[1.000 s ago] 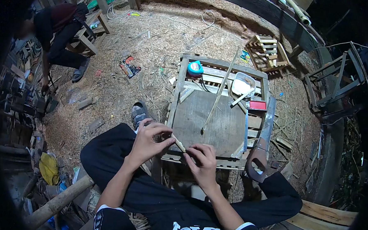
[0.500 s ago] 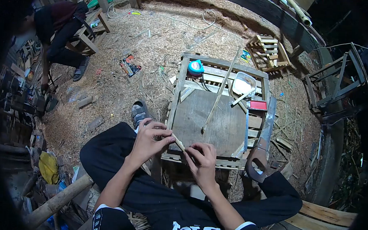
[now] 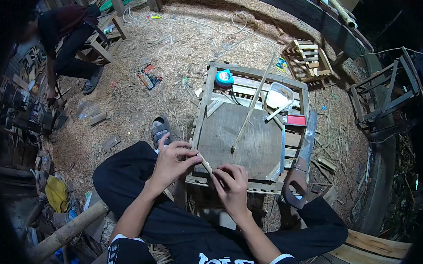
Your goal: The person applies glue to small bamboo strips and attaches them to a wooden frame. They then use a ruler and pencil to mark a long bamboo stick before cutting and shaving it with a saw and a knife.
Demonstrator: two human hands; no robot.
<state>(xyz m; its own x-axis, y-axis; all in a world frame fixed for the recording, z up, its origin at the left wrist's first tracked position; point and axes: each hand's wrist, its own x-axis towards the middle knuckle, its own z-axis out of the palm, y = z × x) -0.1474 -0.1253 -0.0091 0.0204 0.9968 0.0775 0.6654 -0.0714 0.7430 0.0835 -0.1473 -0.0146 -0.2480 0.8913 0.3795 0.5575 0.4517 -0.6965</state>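
A short, thin strip of wood point(image 3: 205, 164) is pinched between my two hands, over the near left corner of a low slatted wooden table point(image 3: 200, 127). My left hand point(image 3: 173, 161) grips its upper left end between thumb and fingers. At the lower right end, my right hand point(image 3: 231, 184) has its fingers closed on the same strip. On the board in front of them lies a long thin stick point(image 3: 250, 112), slanting away from me. A handsaw point(image 3: 300, 173) rests along the table's right edge, its handle toward me.
On the table are a turquoise tape measure point(image 3: 224, 79), a white plastic tub point(image 3: 280, 95) with a stick across it and a red box point(image 3: 296, 120). A slatted crate point(image 3: 309, 61) lies beyond. Another person point(image 3: 71, 41) bends over at the left. Wood shavings cover the ground.
My hands and the wood strip stay almost in the same place. The other person at the left has shifted very slightly.
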